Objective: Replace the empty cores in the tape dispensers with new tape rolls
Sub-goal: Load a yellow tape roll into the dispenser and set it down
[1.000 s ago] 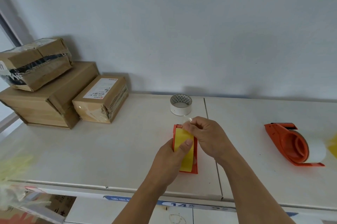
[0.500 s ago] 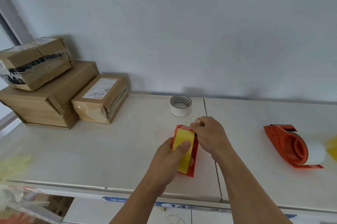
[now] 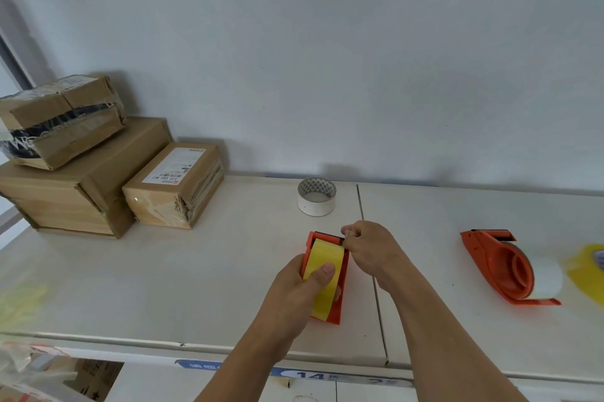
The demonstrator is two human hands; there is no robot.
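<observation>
An orange tape dispenser (image 3: pixel 342 287) with a yellow tape roll (image 3: pixel 323 270) in it stands on the white shelf (image 3: pixel 196 287). My left hand (image 3: pixel 300 290) grips it from the left, thumb pressed on the yellow roll. My right hand (image 3: pixel 369 248) pinches at the dispenser's far right corner by the black cutter edge; what lies between the fingertips is hidden. A second orange dispenser (image 3: pixel 503 267) holding a clear roll lies at the right. An empty white core (image 3: pixel 316 196) stands behind the hands.
Three cardboard boxes (image 3: pixel 98 166) are stacked at the back left against the wall. A yellow tape roll (image 3: pixel 588 274) shows blurred at the right edge. A plastic bag (image 3: pixel 29 369) sits below the shelf's front edge at lower left.
The dispenser has tipped so its front end points further away, and my right hand has slid from above the roll down to the cutter's right corner. The left hand keeps its grip.
</observation>
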